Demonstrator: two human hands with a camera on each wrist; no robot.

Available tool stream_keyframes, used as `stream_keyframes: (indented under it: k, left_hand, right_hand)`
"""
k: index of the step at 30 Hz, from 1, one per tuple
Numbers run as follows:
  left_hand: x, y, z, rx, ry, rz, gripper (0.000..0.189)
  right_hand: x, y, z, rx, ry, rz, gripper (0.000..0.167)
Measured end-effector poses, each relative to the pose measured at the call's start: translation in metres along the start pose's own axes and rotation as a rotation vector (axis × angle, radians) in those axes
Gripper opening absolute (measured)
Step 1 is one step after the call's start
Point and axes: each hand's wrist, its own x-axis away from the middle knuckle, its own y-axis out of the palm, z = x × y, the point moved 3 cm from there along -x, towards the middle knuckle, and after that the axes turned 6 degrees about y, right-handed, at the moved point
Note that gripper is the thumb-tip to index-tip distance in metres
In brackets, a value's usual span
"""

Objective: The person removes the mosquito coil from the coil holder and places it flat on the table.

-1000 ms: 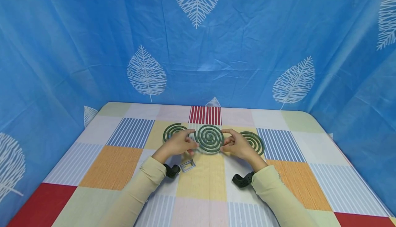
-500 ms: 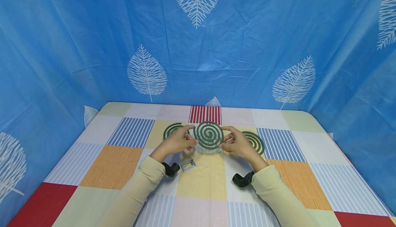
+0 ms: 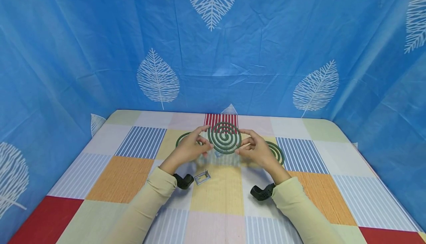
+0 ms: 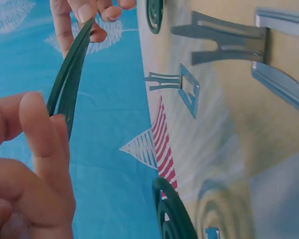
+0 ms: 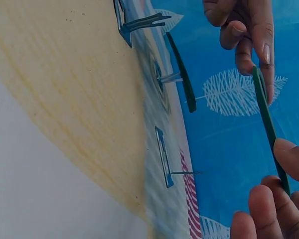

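Between my two hands, a green mosquito coil [image 3: 225, 137] is raised over the table, its spiral facing the head camera. My left hand [image 3: 192, 144] holds its left rim between thumb and forefinger, and my right hand [image 3: 259, 148] grips the right rim the same way. Edge-on, this coil [image 5: 267, 122] looks thin in the right wrist view. Beneath it on the cloth sits a metal coil stand [image 4: 189, 92] with an upright forked prong. A second metal stand [image 3: 202, 177] lies nearer, below my left hand.
Another green coil [image 3: 182, 138] is partly hidden behind my left hand; one more coil [image 3: 277, 153] lies behind my right hand. In the right wrist view, a coil [image 5: 183, 74] rests raised on a stand's prong. A blue leaf-print curtain [image 3: 213, 70] closes off the table's back.
Both hands have lifted the held coil upward and slightly away from me. The stand beneath it has come into view. The other coils and the nearer stand have stayed put.
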Motion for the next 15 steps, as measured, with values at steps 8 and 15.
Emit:
stream_keyframes:
  k: [8,15]
  left_hand:
    - [0.002,0.000,0.009,0.047,0.049,-0.004,0.084]
    - [0.003,0.003,0.014,0.095,0.068,0.037,0.087]
  right_hand:
    - [0.002,0.000,-0.008,-0.034,-0.079,0.041,0.076]
    - [0.005,-0.001,-0.012,-0.066,-0.134,0.051,0.078]
